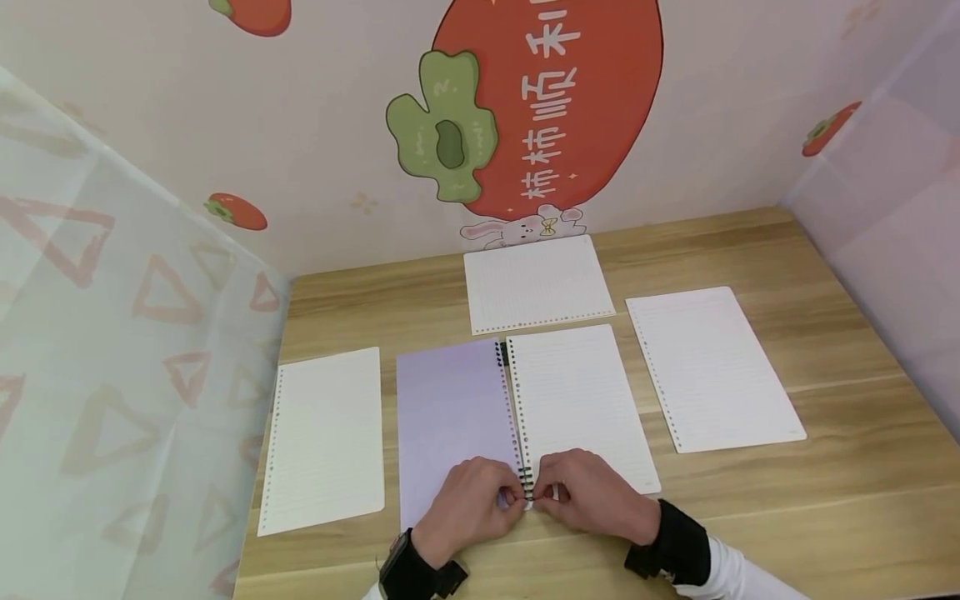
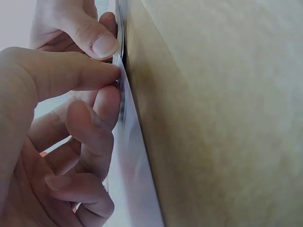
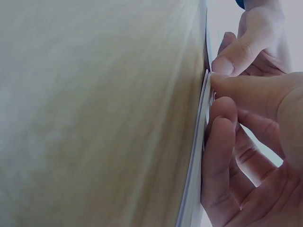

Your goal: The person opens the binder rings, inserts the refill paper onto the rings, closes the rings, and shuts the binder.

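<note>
Left hand (image 1: 474,504), right hand (image 1: 588,493) close together, each pinching with thumb and forefinger.

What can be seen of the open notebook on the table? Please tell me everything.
The notebook lies open on the wood-grained table, among loose white sheets. Its left side is plain purple, its right a white lined paper page. Holes run along the middle, where dark rings show at both ends. The left hand and right hand pinch its near end.
</note>
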`<action>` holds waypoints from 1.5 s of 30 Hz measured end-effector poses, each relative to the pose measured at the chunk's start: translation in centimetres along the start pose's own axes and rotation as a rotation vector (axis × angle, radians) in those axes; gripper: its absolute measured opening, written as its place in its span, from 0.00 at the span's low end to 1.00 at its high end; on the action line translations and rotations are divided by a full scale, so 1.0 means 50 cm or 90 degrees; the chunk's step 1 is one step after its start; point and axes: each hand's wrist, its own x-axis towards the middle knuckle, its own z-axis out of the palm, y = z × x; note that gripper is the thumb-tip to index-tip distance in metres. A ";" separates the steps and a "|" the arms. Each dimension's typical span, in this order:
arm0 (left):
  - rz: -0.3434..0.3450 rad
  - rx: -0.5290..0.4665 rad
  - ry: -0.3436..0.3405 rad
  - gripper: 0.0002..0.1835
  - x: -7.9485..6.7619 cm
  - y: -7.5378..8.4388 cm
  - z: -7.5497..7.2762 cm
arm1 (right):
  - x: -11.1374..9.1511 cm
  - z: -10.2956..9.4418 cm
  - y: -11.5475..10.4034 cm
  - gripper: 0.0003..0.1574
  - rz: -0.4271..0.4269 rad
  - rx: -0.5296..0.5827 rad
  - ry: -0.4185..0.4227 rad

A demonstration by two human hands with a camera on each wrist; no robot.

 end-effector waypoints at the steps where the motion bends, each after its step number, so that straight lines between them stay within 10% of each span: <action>1: 0.000 -0.001 0.001 0.08 0.000 0.000 0.000 | 0.001 0.001 0.000 0.05 0.002 -0.001 0.002; 15: 0.023 0.009 0.044 0.07 0.001 0.000 0.005 | 0.007 0.009 -0.010 0.07 0.005 -0.052 0.040; 22: 0.010 0.008 0.067 0.08 0.000 0.004 0.004 | 0.000 0.007 -0.006 0.09 0.051 0.040 0.047; 45: -0.066 -0.012 0.041 0.12 -0.008 0.010 0.000 | 0.004 0.003 -0.012 0.08 0.093 0.054 0.024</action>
